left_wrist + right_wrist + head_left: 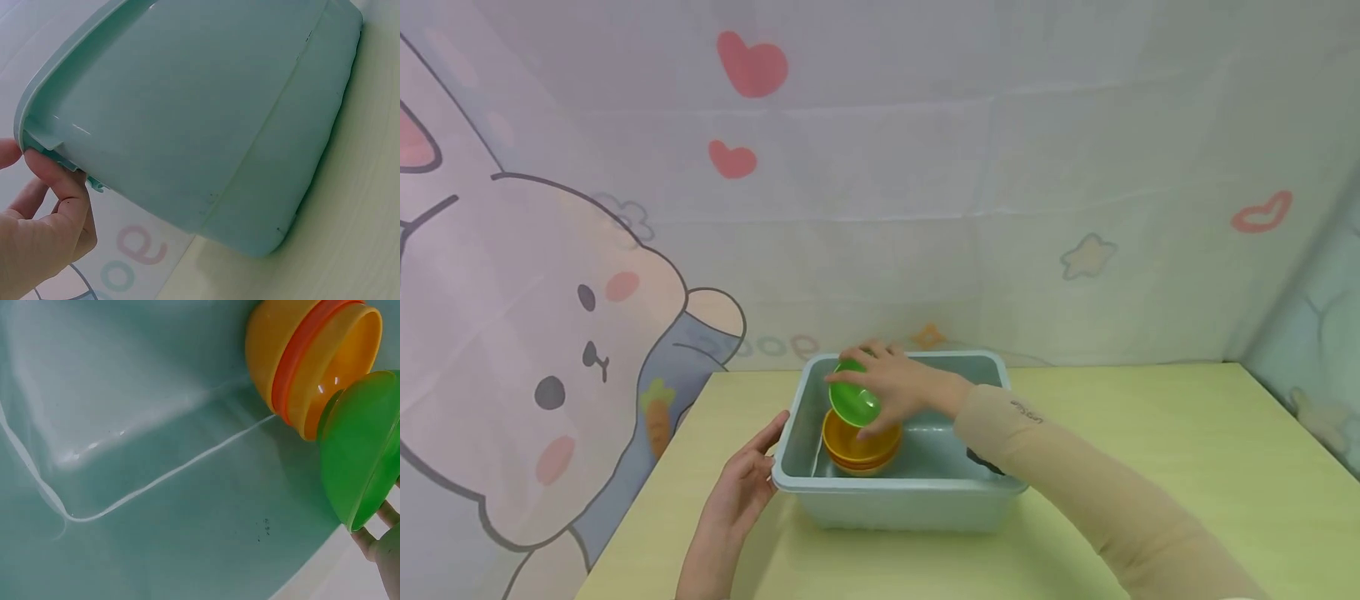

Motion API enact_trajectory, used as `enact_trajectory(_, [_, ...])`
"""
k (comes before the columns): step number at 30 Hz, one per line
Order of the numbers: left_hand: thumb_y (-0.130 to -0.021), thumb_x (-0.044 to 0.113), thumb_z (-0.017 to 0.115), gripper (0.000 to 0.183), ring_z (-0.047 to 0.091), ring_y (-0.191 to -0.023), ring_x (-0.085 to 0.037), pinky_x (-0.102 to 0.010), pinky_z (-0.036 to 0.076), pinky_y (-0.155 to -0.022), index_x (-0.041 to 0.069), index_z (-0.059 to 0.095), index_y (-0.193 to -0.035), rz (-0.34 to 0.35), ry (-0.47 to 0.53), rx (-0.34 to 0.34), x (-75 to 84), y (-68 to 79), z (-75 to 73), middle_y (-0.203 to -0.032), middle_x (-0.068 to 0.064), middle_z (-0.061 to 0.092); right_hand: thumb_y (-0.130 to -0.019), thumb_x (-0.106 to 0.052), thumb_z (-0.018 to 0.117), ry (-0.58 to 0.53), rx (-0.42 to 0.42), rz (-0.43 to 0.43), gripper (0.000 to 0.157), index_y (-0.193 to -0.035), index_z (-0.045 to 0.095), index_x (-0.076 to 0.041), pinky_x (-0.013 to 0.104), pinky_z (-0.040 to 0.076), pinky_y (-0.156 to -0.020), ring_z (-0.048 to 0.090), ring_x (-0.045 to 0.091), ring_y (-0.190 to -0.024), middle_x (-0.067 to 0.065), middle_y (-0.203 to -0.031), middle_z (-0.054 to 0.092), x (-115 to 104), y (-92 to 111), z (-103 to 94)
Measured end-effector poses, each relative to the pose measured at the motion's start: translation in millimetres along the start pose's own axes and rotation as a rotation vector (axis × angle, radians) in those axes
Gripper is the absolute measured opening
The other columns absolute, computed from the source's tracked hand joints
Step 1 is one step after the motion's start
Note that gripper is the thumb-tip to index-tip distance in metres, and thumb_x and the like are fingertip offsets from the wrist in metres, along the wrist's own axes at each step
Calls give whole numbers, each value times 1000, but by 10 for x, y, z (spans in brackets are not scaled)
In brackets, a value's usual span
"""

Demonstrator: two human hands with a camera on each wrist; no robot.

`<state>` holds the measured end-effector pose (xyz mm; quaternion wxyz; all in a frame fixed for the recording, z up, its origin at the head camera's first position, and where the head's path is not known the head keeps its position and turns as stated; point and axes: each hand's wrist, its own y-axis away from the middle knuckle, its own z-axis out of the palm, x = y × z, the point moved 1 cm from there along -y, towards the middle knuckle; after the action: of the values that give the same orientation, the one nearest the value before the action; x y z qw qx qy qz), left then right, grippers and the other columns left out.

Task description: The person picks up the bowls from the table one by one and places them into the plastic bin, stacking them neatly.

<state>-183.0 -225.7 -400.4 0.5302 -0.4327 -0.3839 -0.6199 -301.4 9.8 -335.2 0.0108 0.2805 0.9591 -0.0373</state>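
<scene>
My right hand [898, 385] grips a green bowl [856, 398] by its rim, tilted just above a stack of bowls [859, 442] inside the left part of a pale blue-green plastic tub [910, 504]. In the right wrist view the stack is yellow and orange bowls [294, 369], and the base of the green bowl [359, 450] overlaps the top one's opening; whether they touch I cannot tell. The left hand [745, 483] holds the tub's left rim; in the left wrist view the thumb and curled fingers [59, 178] pinch that rim.
The tub stands on a light yellow-green table [1135, 450]. Behind it hangs a pale cloth backdrop [925, 183] with a printed rabbit, hearts and stars. My right sleeve [1075, 475] crosses over the tub's right side and hides part of it.
</scene>
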Motion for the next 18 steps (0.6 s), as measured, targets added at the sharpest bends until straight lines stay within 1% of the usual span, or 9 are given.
enact_trajectory(6, [-86,-2,33,57,49,-111,-7,-24,44,-90,32,66,-117,2,10,-14,-1,5,-6,-128,14,56,-74,-62,69,13,-3,-14,89,-149,32,-33,58,28,-109,22,30,-141,5,-154,27,3,-46,59])
enact_trajectory(12, [-86,-3,33,58,50,-108,-6,-22,45,-87,33,66,-116,12,20,-37,3,11,-17,-127,15,56,-74,-63,69,14,-1,-48,88,-149,32,-33,56,28,-109,23,29,-141,4,-153,29,-20,-68,92])
enact_trajectory(18, [-86,-4,33,58,51,-108,-5,-23,45,-88,33,66,-116,13,18,-41,-5,0,-13,-127,15,57,-75,-64,67,13,-30,-52,88,-149,30,-35,58,27,-110,24,29,-140,4,-154,28,-35,-103,150])
